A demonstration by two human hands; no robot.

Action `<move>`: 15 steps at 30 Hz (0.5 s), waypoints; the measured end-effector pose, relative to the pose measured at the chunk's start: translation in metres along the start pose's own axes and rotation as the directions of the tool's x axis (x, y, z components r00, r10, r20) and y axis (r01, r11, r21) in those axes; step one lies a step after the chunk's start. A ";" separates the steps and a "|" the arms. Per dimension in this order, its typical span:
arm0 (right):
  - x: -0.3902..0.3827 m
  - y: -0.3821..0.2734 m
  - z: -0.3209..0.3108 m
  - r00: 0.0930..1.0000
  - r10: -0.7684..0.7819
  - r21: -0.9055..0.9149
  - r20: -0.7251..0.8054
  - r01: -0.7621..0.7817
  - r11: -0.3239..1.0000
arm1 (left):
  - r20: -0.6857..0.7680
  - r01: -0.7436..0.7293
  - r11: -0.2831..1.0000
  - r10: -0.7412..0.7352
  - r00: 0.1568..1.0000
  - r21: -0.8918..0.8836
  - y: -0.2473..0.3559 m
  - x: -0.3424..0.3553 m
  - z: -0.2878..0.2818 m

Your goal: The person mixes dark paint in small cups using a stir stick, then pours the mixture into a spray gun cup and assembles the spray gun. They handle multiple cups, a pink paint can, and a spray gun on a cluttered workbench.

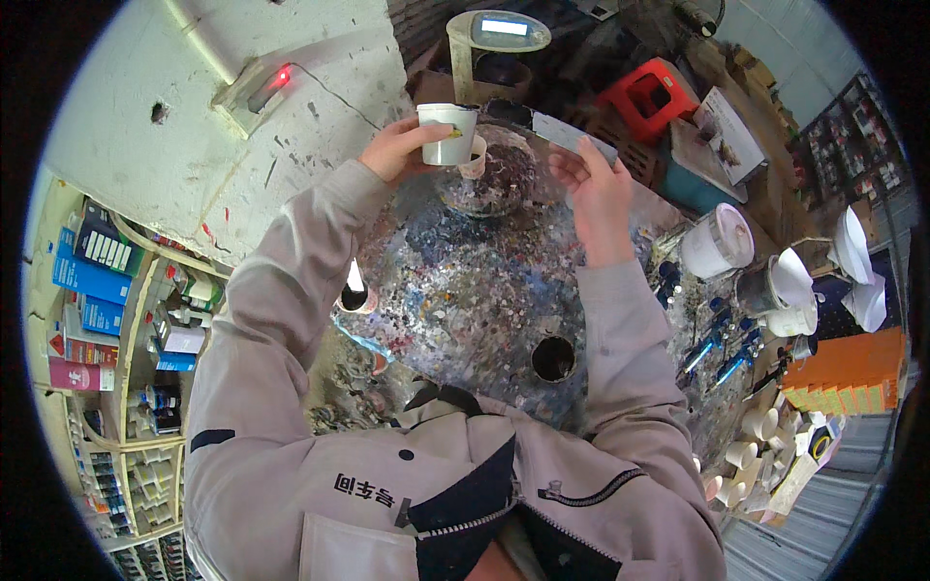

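My left hand (391,149) is closed around a white cup (441,145), raised near the far side of the bench. Dark paint shows at the cup's rim, and a small yellowish mark is on its side. To the right, my right hand (599,194) pinches a flat, pale scraper (570,132) between thumb and fingers. The scraper's dark-coated end points left toward the cup's mouth. Below both hands is a paint-crusted scale (494,189), its lit display (504,28) on a post behind. A smaller pale cup (474,163) stands on it, partly hidden by the white cup.
The paint-spattered bench (455,281) bears a dark-filled round container (554,359) near me and a cup with dark contents (356,297) at left. A white bucket (717,242) and blue airbrush-like tools (712,349) line the right. A red stool (651,94) stands beyond.
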State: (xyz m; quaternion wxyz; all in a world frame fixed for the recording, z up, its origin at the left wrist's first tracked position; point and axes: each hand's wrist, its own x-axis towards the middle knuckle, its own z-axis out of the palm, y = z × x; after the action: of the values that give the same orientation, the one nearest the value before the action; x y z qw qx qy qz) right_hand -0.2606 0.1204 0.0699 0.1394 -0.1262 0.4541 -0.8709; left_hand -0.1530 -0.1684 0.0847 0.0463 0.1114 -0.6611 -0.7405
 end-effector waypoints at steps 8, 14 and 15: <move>-0.025 -0.018 0.004 0.999 -0.025 0.046 0.023 0.024 0.999 | 0.212 -0.002 0.991 0.030 0.977 -0.134 0.019 -0.029 0.014; -0.038 -0.020 0.006 0.998 -0.057 0.026 0.008 0.057 0.998 | 0.096 -0.003 0.997 0.011 0.995 -0.079 0.020 -0.040 0.023; -0.040 -0.020 0.006 0.998 -0.055 0.024 0.012 0.054 0.998 | 0.065 -0.006 0.997 0.011 0.998 -0.073 0.020 -0.042 0.025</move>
State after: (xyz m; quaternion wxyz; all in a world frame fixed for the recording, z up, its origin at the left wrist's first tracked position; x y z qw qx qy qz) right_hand -0.2236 0.1414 0.0860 0.1200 -0.1425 0.4391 -0.8789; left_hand -0.1191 -0.1377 0.1114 0.0317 0.0824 -0.6353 -0.7672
